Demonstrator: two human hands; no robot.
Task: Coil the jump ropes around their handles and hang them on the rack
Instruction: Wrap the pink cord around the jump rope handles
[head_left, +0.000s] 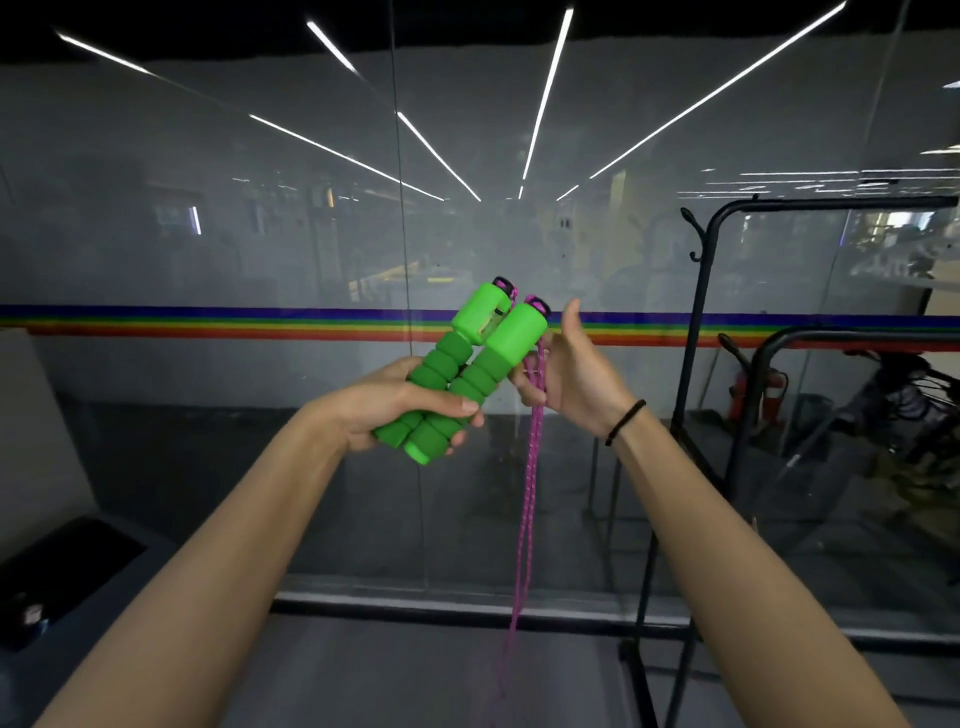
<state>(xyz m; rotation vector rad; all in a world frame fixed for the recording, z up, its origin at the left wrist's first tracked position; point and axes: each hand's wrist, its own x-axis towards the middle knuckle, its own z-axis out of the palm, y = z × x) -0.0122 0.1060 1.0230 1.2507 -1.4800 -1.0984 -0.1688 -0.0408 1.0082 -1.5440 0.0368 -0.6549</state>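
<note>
Two green jump-rope handles (467, 364) lie side by side, tilted up to the right, with pink caps at their tops. My left hand (400, 405) grips both around their ribbed foam lower ends. A pink rope (530, 488) runs from the caps down the right side of the handles and hangs as a doubled strand toward the floor. My right hand (576, 374) sits just right of the handles, its fingers curled around the rope strands near the handles, thumb pointing up. The black rack (696, 322) stands to the right, with hooks on its post and a top bar.
A glass wall with a rainbow stripe (208, 322) fills the view ahead. A black floor rail (415, 613) runs along its base. At the lower left a grey counter holds a black box (62, 561). Behind the rack stand dark equipment and a red extinguisher (743, 389).
</note>
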